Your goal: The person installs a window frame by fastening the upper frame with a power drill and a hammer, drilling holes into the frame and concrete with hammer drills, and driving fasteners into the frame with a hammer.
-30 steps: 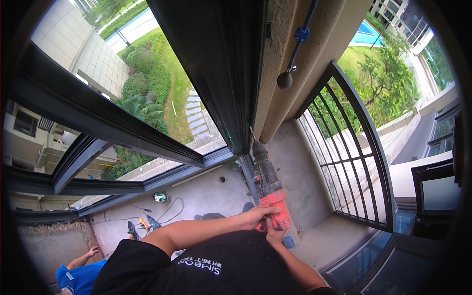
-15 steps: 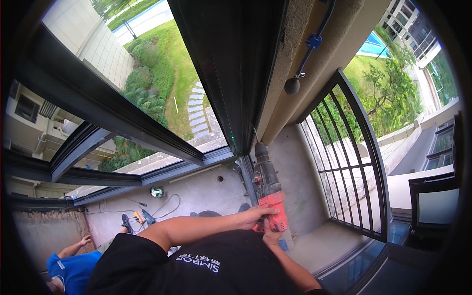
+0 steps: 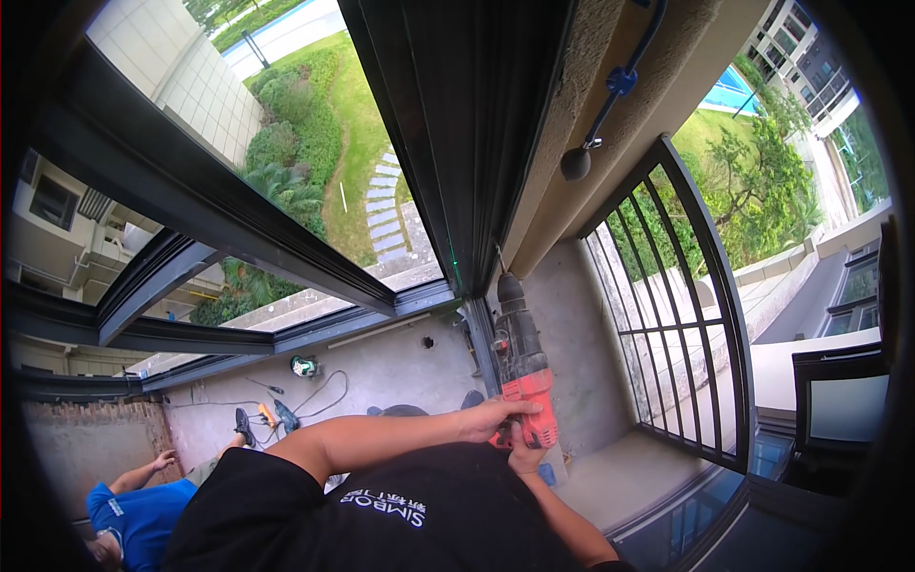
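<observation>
In front of me is a red and black rotary hammer drill (image 3: 524, 357), held with its nose pointing away from my body. Its thin bit (image 3: 500, 255) meets the edge of the beige wall (image 3: 534, 224), right beside the dark metal window frame (image 3: 462, 162). Over the top of the red rear housing my left hand (image 3: 498, 418) is closed. Just behind it, my right hand (image 3: 525, 452) is wrapped round the drill's rear end, its fingers partly hidden. A small green light spot (image 3: 455, 264) shows on the dark frame near the bit.
A black barred railing (image 3: 677, 315) stands to the right. A blue cable with a dark bulb-shaped end (image 3: 576, 164) hangs on the wall. On the floor lie a second drill (image 3: 286, 417) and a green-white device (image 3: 304, 366). A co-worker in a blue shirt (image 3: 143, 515) is at lower left.
The view has shifted very slightly. Both hands keep their hold on the drill, and its bit stays at the wall edge. The co-worker's arm has moved a little.
</observation>
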Demonstrator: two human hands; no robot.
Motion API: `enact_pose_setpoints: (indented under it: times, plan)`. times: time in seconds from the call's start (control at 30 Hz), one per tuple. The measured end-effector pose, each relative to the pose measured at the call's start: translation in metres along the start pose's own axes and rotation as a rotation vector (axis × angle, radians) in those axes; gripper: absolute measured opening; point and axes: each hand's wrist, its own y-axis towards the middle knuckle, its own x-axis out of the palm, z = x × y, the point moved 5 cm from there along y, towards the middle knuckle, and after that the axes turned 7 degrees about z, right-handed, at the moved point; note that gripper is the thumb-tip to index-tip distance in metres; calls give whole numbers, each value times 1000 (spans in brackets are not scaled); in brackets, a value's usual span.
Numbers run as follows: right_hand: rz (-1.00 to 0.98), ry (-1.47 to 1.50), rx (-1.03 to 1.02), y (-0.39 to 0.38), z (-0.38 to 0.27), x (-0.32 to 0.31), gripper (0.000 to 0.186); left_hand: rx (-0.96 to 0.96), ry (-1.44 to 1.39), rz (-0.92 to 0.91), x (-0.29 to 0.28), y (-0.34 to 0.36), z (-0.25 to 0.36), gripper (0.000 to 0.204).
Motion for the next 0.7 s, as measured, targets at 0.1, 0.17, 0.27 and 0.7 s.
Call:
enact_pose_setpoints:
  times: [0.1, 0.17, 0.27, 0.7]
  plan:
    - [0, 10, 20, -1, -2, 1, 39, 25, -3, 12, 3, -4, 2, 36]
    - [-12, -10, 15, 0, -2, 1, 39, 46, -3, 23, 7, -6, 5, 31]
    - [-17, -17, 10, 0, 0, 1, 40, 92, -28, 27, 10, -8, 8, 31]
    - [-10, -48, -18, 1, 7, -1, 43, 88, 31, -11, 2, -1, 6, 36]
